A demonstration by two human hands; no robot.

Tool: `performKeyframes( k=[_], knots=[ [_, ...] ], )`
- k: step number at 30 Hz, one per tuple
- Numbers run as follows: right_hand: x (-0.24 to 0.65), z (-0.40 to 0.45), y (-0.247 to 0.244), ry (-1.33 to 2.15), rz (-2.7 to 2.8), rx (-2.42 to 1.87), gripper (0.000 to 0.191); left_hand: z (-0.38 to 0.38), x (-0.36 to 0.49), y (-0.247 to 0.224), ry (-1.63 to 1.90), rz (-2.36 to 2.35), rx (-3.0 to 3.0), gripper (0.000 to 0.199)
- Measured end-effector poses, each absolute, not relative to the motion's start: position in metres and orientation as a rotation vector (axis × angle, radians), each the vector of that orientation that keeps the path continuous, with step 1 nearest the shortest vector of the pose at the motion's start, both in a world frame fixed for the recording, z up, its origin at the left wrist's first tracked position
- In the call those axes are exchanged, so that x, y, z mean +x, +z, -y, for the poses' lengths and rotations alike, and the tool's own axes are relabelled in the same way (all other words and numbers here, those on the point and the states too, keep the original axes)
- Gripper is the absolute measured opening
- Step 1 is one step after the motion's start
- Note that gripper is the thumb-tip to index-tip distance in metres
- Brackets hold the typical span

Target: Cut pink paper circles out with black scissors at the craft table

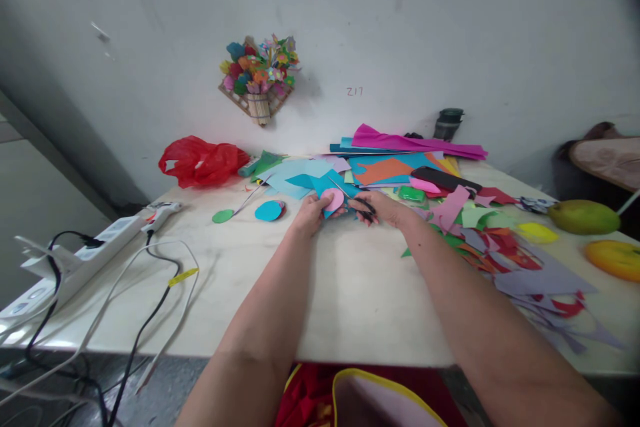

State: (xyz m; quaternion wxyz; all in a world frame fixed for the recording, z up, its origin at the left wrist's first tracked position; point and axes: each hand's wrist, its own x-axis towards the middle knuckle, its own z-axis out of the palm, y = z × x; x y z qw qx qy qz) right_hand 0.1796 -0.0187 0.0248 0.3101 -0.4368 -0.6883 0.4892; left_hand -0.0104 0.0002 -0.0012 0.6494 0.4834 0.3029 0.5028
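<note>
My left hand (314, 213) pinches a pink paper circle (333, 199) laid against a sheet of blue paper (326, 181). In my right hand (374, 205) is a pair of scissors (364, 207) with black handles, fingers wrapped round them. The blades point up and left over the blue paper; I cannot tell whether they touch it. On the table left of my hands lies a small pile of blue paper circles (269, 211). Further left is a green paper circle (223, 215) with a thin stick beside it.
Paper scraps (500, 250) spread over the right side, near a mango (584, 216) and a black phone (445, 180). A red plastic bag (204, 161) sits at the back left. A power strip (95, 250) and cables line the left edge. A flower basket (259, 80) hangs on the wall.
</note>
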Motion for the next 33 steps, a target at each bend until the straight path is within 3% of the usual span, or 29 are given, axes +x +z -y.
performKeyframes(
  k=[33],
  knots=[
    [0.1765, 0.0195, 0.0267, 1.261, 1.822, -1.187, 0.036, -0.0045, -0.0114, -0.0056, 1.156, -0.668, 1.105, 0.031]
  ],
)
